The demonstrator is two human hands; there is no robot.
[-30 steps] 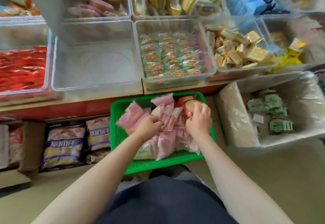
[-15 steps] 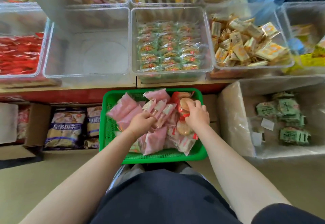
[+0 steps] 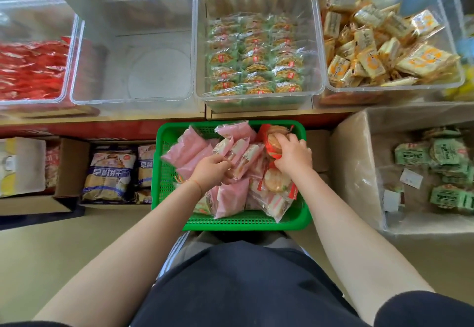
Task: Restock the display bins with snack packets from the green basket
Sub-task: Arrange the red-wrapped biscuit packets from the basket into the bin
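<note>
We're gripping pink pkts (image 3: 232,151) w/ left hand (image 3: 210,171), red-wrapped cracker pkt (image 3: 275,142) w/ right hand (image 3: 293,156), both inside green basket (image 3: 246,221), near. Far: empty clear bin (image 3: 133,52) sitting left of green-pkt bin (image 3: 259,52).

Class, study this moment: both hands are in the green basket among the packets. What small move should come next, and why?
Probably lift the pink packets that the left hand grips out of the green basket toward the empty clear bin just above. That bin holds nothing, while its neighbours already hold packets. The right hand grips a red-trimmed cracker packet, which may follow.
</note>
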